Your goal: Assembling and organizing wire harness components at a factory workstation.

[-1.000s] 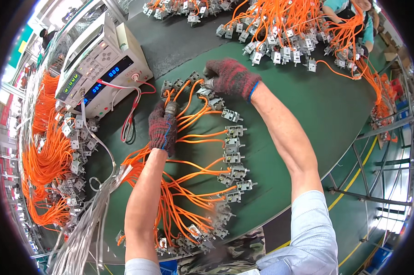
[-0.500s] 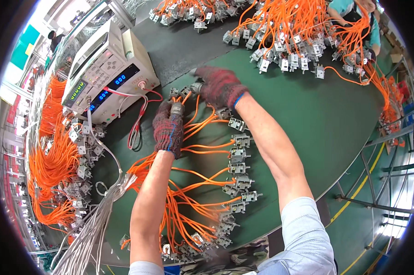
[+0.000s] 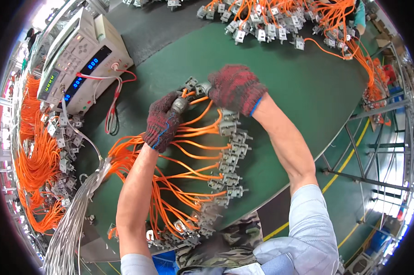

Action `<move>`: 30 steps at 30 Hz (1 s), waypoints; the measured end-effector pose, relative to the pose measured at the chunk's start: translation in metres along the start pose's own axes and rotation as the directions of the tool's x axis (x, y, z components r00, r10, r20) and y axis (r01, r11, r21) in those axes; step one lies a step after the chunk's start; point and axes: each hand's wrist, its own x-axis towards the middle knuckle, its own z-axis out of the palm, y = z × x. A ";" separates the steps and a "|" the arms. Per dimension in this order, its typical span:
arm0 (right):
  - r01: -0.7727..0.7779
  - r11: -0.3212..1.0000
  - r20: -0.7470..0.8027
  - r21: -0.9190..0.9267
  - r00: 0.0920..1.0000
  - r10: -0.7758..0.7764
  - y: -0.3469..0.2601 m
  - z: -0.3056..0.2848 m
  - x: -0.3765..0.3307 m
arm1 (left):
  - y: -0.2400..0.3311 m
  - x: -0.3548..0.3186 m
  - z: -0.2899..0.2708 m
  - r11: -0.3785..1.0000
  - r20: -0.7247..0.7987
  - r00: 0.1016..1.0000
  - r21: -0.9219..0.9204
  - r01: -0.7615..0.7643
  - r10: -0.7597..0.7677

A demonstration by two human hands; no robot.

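Observation:
My left hand, in a dark red knitted glove with a grey-wrapped thumb, is closed on orange-sheathed wires. Just past its fingers, a small metal connector sticks up. My right hand, gloved the same way, is curled closed, with its grey-wrapped tip beside that connector; what its fingers hold is hidden. Beneath both hands, an orange wire bundle fans out across the green table. A curved row of metal connectors ends those wires, and grey cables run from the bundle toward the lower left.
A cream test instrument with lit displays stands at the upper left, red and white leads hanging from it. More orange wire bundles lie at the left, others at the far side. Metal framing stands beyond the table's right edge.
The whole view has shifted, so the instrument and far bundles sit farther left and higher. My right hand has moved rightward in the picture. Both hands stay closed near the wire ends.

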 end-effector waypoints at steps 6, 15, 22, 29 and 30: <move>-0.088 0.982 -0.092 -0.165 0.993 0.073 -0.008 0.013 -0.037 | 0.002 -0.007 0.024 0.946 -0.053 0.986 0.295 -0.133 0.155; 0.022 0.881 -0.386 0.472 0.904 0.184 0.028 0.029 -0.039 | 0.002 0.007 0.032 0.845 -0.103 0.981 0.527 -0.088 0.166; -0.035 0.608 -0.118 0.793 0.971 0.209 0.020 0.027 -0.127 | 0.015 -0.002 0.043 0.922 -0.272 0.956 0.387 0.007 0.108; -0.008 0.933 -0.184 0.360 0.980 0.079 0.023 0.029 -0.095 | 0.034 0.006 0.046 0.844 -0.204 0.973 0.499 0.196 -0.105; -0.045 0.945 -0.129 0.323 0.988 0.091 0.026 0.027 -0.090 | 0.033 0.006 0.046 0.865 -0.212 0.974 0.471 0.174 -0.081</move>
